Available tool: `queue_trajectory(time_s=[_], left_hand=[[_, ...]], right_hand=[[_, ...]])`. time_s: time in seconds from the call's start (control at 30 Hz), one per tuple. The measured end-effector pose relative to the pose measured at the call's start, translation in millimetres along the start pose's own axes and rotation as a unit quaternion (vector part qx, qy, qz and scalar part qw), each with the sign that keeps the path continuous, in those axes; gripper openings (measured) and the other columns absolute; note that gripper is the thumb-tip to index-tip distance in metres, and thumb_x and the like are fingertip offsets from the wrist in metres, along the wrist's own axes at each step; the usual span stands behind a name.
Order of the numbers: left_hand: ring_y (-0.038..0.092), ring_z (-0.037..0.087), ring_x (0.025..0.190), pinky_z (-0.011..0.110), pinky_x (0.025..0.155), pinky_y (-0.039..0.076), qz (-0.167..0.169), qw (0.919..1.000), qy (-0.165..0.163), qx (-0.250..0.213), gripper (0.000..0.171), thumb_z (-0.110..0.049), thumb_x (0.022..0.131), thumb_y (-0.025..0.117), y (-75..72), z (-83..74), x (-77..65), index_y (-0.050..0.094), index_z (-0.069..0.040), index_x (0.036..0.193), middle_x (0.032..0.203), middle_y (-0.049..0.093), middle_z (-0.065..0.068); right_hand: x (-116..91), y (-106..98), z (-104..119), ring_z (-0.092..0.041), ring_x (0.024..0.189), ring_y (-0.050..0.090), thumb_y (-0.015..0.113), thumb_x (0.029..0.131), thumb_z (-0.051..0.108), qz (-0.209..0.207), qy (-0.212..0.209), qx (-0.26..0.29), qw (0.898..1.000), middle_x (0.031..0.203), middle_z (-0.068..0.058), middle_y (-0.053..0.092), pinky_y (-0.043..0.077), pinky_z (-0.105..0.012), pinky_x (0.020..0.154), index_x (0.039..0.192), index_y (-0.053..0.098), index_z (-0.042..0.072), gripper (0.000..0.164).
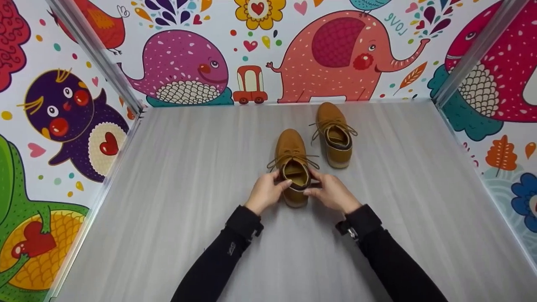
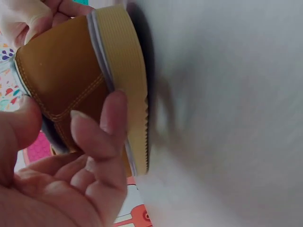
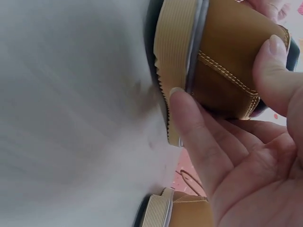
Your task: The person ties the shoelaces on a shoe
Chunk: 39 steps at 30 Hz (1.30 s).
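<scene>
A tan lace-up shoe (image 1: 290, 144) with a dark padded collar points away from me, toe toward the back wall. At its left side my left hand (image 1: 267, 191) grips the collar, thumb on the rim and fingers along the upper. My right hand (image 1: 334, 192) holds the opposite side, its thumb near the heel collar. In the left wrist view the stitched heel (image 2: 61, 71) and ribbed cream sole (image 2: 124, 61) show, the sole close over the floor. The matching shoe (image 1: 334, 134) stands to the right and farther back, untouched, its laces loosely tied.
The pale wood-grain floor (image 1: 201, 167) is bounded by a back panel (image 1: 251, 54) printed with a whale and an elephant. Side panels with cartoon animals rise left and right, with metal corner posts (image 1: 478, 54) where they meet the back.
</scene>
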<state>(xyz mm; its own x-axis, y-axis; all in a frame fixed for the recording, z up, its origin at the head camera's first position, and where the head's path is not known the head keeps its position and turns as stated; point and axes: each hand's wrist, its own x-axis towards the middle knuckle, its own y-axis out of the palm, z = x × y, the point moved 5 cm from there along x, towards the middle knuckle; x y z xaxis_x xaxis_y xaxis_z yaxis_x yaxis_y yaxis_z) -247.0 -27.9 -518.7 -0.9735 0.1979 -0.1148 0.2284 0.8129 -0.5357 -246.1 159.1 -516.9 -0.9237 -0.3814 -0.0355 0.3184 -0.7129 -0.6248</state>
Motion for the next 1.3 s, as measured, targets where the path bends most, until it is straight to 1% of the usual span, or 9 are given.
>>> queue_trajectory(time_s=[0.1, 0.2, 0.3, 0.43, 0.6, 0.7, 0.9, 1.13, 1.3], left_hand=[[0.058, 0.024, 0.118, 0.038, 0.098, 0.046, -0.002, 1.0000, 0.002, 0.005, 0.047, -0.027, 0.098, 0.065, -5.5, -1.2, 15.0, 0.057, 0.000, 0.136, 0.131, 0.061, 0.016], [0.061, 0.022, 0.108, 0.036, 0.092, 0.049, -0.003, 1.0000, -0.001, 0.004, 0.042, -0.026, 0.098, 0.065, -10.9, -1.8, 28.0, 0.061, -0.002, 0.132, 0.127, 0.064, 0.014], [0.061, 0.021, 0.106, 0.034, 0.091, 0.049, -0.007, 1.0000, -0.003, 0.002, 0.040, -0.025, 0.098, 0.064, -14.6, -1.5, 38.2, 0.062, -0.002, 0.130, 0.125, 0.065, 0.013], [0.060, 0.021, 0.105, 0.033, 0.090, 0.048, -0.012, 0.9999, -0.003, 0.000, 0.038, -0.024, 0.098, 0.065, -16.8, -1.6, 46.7, 0.063, -0.002, 0.130, 0.123, 0.065, 0.013], [0.059, 0.021, 0.107, 0.033, 0.089, 0.048, -0.017, 0.9997, -0.014, -0.006, 0.040, -0.024, 0.099, 0.064, -17.0, -1.5, 54.3, 0.062, -0.002, 0.131, 0.125, 0.065, 0.013], [0.059, 0.022, 0.112, 0.034, 0.092, 0.048, -0.023, 0.9995, -0.019, -0.007, 0.041, -0.024, 0.099, 0.063, -16.5, -1.5, 58.5, 0.061, -0.001, 0.133, 0.127, 0.064, 0.013], [0.058, 0.023, 0.117, 0.034, 0.095, 0.047, -0.032, 0.9992, -0.014, -0.018, 0.039, -0.022, 0.099, 0.064, -14.3, -2.9, 64.6, 0.061, -0.001, 0.131, 0.127, 0.063, 0.014], [0.060, 0.019, 0.108, 0.032, 0.090, 0.048, -0.039, 0.9989, -0.015, -0.022, 0.036, -0.024, 0.099, 0.064, -13.2, -0.3, 66.8, 0.065, -0.001, 0.126, 0.121, 0.066, 0.013], [0.064, 0.021, 0.091, 0.033, 0.080, 0.051, -0.032, 0.9991, -0.028, -0.006, 0.042, -0.032, 0.099, 0.062, -16.9, 1.8, 63.9, 0.064, -0.002, 0.128, 0.113, 0.068, 0.013]], right_hand=[[13.5, -2.2, -0.6, -0.036, 0.127, 0.051, 0.073, 0.090, 0.020, 0.003, 0.009, -0.012, 1.000, 0.142, -0.024, 0.048, 0.042, -0.046, 0.103, 0.151, 0.033, -0.002, 0.076], [25.5, -4.1, -0.1, -0.036, 0.132, 0.046, 0.071, 0.092, 0.022, 0.004, 0.024, -0.026, 0.999, 0.145, -0.023, 0.045, 0.038, -0.046, 0.107, 0.152, 0.031, 0.000, 0.074], [35.2, -5.7, 0.6, -0.036, 0.135, 0.042, 0.069, 0.094, 0.024, 0.005, 0.036, -0.043, 0.998, 0.147, -0.023, 0.042, 0.035, -0.047, 0.109, 0.152, 0.031, -0.001, 0.073], [43.7, -6.9, 1.0, -0.036, 0.135, 0.041, 0.066, 0.096, 0.026, 0.015, 0.051, -0.061, 0.997, 0.148, -0.023, 0.041, 0.035, -0.047, 0.109, 0.152, 0.030, -0.002, 0.072], [51.2, -8.2, 1.0, -0.037, 0.136, 0.039, 0.062, 0.099, 0.026, 0.032, 0.058, -0.080, 0.995, 0.149, -0.026, 0.039, 0.034, -0.047, 0.109, 0.151, 0.027, -0.005, 0.071], [54.9, -9.9, 0.4, -0.037, 0.136, 0.039, 0.061, 0.099, 0.026, 0.034, 0.060, -0.083, 0.994, 0.148, -0.027, 0.039, 0.033, -0.047, 0.110, 0.152, 0.026, -0.005, 0.071], [59.2, -12.2, -3.1, -0.037, 0.136, 0.039, 0.061, 0.099, 0.025, 0.028, 0.070, -0.080, 0.994, 0.149, -0.026, 0.039, 0.033, -0.046, 0.110, 0.153, 0.026, -0.003, 0.070], [58.7, -11.6, -5.5, -0.035, 0.136, 0.040, 0.061, 0.100, 0.026, 0.015, 0.068, -0.081, 0.994, 0.148, -0.024, 0.041, 0.034, -0.046, 0.110, 0.152, 0.031, -0.002, 0.067], [51.9, -13.4, -3.1, -0.035, 0.136, 0.041, 0.060, 0.100, 0.031, 0.005, 0.067, -0.086, 0.994, 0.149, -0.021, 0.042, 0.035, -0.047, 0.109, 0.151, 0.034, 0.000, 0.065]])
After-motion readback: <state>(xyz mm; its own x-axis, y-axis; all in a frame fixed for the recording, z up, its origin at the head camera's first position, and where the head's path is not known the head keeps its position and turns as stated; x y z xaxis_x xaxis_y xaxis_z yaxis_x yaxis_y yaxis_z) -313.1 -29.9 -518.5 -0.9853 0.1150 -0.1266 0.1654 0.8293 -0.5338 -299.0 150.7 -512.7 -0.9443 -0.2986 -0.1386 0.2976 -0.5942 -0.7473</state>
